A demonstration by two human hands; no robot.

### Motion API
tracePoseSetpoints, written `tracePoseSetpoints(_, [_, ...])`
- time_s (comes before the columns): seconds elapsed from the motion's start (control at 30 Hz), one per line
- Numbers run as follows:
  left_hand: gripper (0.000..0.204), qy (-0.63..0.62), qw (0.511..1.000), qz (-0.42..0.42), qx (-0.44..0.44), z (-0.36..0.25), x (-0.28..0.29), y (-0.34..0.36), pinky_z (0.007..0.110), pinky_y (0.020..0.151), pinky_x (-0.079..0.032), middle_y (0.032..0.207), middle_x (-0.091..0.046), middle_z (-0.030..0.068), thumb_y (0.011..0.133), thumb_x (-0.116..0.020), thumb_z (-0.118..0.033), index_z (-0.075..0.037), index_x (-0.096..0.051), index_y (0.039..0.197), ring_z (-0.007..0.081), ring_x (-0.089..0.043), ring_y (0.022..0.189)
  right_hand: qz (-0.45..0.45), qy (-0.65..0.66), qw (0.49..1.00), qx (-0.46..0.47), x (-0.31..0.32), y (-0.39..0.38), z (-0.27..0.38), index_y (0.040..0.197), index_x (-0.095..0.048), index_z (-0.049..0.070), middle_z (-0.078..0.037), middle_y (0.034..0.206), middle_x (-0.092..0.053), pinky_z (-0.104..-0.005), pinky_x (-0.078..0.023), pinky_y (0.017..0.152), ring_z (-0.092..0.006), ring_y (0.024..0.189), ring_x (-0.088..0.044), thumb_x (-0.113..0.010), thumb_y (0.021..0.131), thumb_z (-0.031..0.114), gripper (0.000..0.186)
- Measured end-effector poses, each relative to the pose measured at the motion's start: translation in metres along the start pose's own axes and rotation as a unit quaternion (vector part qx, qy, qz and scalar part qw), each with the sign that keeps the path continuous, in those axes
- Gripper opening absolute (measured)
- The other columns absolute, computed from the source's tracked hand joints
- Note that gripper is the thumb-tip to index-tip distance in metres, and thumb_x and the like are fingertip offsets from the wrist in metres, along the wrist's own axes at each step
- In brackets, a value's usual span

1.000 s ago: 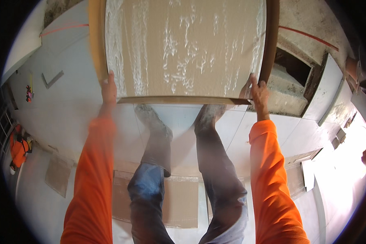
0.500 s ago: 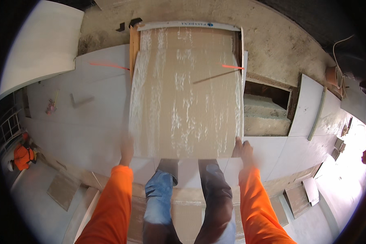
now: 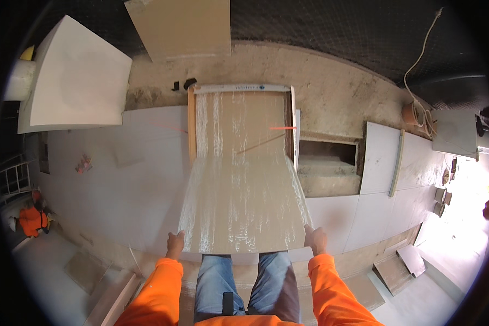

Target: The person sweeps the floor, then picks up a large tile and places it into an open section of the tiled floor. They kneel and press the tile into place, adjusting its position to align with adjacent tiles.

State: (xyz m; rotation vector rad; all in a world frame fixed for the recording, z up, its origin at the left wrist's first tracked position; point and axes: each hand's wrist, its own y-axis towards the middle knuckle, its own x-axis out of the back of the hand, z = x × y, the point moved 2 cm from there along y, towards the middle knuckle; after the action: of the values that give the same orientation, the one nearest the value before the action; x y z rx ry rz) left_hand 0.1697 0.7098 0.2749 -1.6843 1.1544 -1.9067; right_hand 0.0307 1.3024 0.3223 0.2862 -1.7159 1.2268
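A large beige tile point(image 3: 244, 204), its face streaked white, stretches from an open cardboard box point(image 3: 192, 127) toward my legs. My left hand point(image 3: 175, 243) is closed on the tile's left edge by its near corner. Opposite it, my right hand point(image 3: 315, 238) grips the right edge, also by the near corner. The near end looks raised off the box, while the far end lies at it. Inside the box, beyond the held tile, another streaked beige surface point(image 3: 223, 122) shows. A thin orange-red line point(image 3: 281, 128) crosses it, with a dark slanting shadow below.
Large pale grey tiles point(image 3: 119, 179) cover the floor around the box. To its right is a rectangular pit point(image 3: 328, 165). A white curved block point(image 3: 81, 79) stands far left, a beige tile point(image 3: 185, 27) at the back. A person in orange point(image 3: 32, 220) crouches at the left.
The held tile has come toward me, sliding back from the box's far end and exposing more inside. My hands stay on its edges. The view has shifted, showing more of the far wall.
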Motion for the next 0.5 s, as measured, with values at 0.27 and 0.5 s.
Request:
tracePoseSetpoints(0.27, [0.069, 0.024, 0.985, 0.173, 0.012, -0.066, 0.102, -0.001, 0.049, 0.100, -0.050, 0.135, -0.065, 0.0226, 0.097, -0.065, -0.051, 0.006, -0.060, 0.135, 0.0379, -0.063, 0.118, 0.092, -0.050, 0.994, 0.023, 0.044, 0.030, 0.018, 0.085, -0.079, 0.004, -0.020, 0.070, -0.073, -0.0446, -0.061, 0.069, -0.0327, 0.071, -0.076, -0.060, 0.093, 0.059, 0.059])
tracePoseSetpoints(0.5, [0.077, 0.106, 0.982, 0.149, -0.054, -0.162, 0.100, 0.036, 0.051, 0.107, -0.047, 0.141, -0.060, 0.0337, 0.095, -0.067, -0.052, 0.010, -0.057, 0.140, 0.0489, -0.059, 0.131, 0.123, -0.063, 0.980, 0.144, 0.066, 0.101, 0.098, 0.108, -0.079, 0.004, -0.023, 0.110, -0.076, -0.0503, -0.055, 0.095, -0.0409, 0.108, -0.072, -0.058, 0.097, 0.059, 0.060])
